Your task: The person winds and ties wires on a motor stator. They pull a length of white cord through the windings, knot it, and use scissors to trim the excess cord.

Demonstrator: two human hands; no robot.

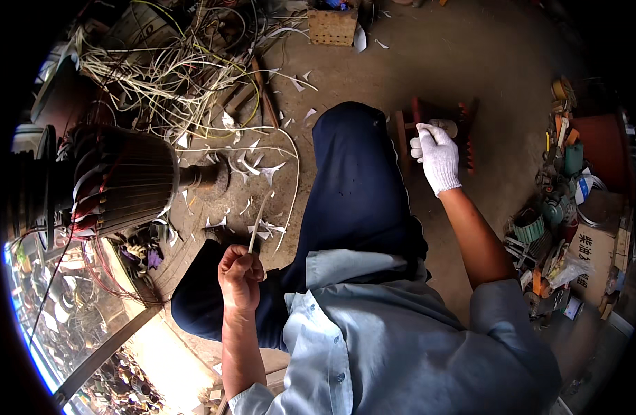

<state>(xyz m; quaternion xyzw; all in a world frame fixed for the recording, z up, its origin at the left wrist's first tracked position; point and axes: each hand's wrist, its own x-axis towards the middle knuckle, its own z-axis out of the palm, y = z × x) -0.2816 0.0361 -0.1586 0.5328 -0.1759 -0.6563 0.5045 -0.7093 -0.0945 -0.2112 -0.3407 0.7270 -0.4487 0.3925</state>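
Observation:
My bare left hand (241,277) is closed around the lower end of a thin pale stick (260,220). The stick points up and away, over the floor beside my knee. My right hand (438,158) wears a white knitted glove and its fingers are curled together. A greyish-tan rounded piece (445,127) shows right behind the glove; whether the hand grips it is hidden. Beneath that hand stands a dark red rack-like object with a toothed edge (466,142). To my left lies a large ribbed motor rotor (128,180) with its shaft (202,177) pointing toward me.
Tangled pale wires (173,83) heap at the far left. White paper scraps (271,171) are scattered over the floor. A perforated tan box (332,28) stands at the far edge. Tools, a cardboard box (589,263) and a green container (529,225) crowd the right side.

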